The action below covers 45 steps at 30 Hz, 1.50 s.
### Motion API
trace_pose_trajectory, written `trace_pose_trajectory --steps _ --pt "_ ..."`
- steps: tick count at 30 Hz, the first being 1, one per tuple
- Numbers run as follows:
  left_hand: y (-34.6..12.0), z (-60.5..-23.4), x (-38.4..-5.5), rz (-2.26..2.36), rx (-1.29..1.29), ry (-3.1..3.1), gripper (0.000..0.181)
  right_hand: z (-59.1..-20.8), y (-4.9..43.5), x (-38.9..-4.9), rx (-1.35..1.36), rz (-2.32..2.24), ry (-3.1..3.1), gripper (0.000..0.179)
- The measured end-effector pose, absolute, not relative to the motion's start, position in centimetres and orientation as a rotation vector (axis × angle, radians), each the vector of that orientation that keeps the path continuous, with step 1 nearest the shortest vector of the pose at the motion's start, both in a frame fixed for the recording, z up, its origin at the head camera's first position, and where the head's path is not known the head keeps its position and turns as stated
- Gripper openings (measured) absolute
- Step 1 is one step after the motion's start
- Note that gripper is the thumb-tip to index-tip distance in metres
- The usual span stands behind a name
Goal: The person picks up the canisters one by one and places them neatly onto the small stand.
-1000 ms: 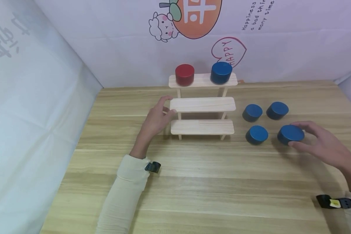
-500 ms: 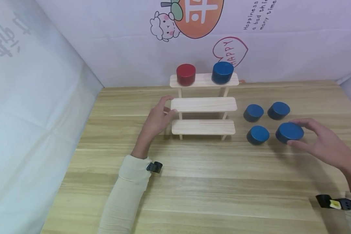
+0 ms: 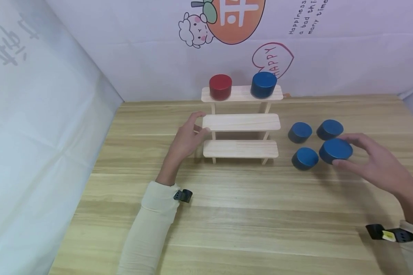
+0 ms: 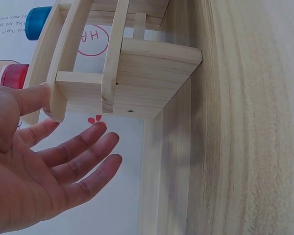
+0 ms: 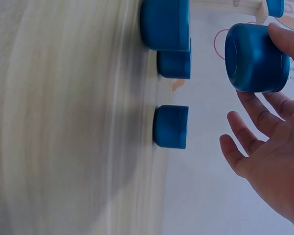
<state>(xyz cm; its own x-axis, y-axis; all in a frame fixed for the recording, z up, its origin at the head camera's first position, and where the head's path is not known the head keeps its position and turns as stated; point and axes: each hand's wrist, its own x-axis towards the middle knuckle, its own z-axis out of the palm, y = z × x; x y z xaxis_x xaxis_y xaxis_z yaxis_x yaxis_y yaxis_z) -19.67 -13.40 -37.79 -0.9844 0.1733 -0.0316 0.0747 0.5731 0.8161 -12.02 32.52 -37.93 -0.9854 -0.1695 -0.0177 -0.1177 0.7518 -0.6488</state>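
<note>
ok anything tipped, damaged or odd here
Nothing stands out: the shelf is upright, the red cylinder and blue cylinder on top sit flat, as do three blue ones on the table, and the cylinder in the right hand looks undamaged.

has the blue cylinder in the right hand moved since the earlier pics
Yes. The blue cylinder in the right hand has shifted left, closer to the shelf, and sits higher in the head view.

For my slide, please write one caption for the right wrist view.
A right hand holds one blue cylinder above the wooden tabletop, where three more stand.
</note>
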Motion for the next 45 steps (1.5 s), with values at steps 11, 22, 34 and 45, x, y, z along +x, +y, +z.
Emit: trace_pose_trajectory --steps 11,22,34,45 --pt "-13.5 -37.7 -19.6 1.386 0.214 2.696 0.053 -36.5 29.9 -13.3 -0.221 -1.141 2.818 0.069" --pt "-13.3 -37.7 -19.8 1.358 0.237 2.7 0.053 -35.4 26.8 -14.0 -0.301 -1.177 2.833 0.066" --pt "-13.6 -37.6 -19.6 1.351 0.224 2.71 0.052 -34.5 22.8 -15.1 -0.258 -1.169 2.892 0.072" --pt "-13.7 -37.5 -19.6 1.362 0.238 2.707 0.053 -34.7 19.9 -15.1 -0.19 -1.226 2.928 0.078"
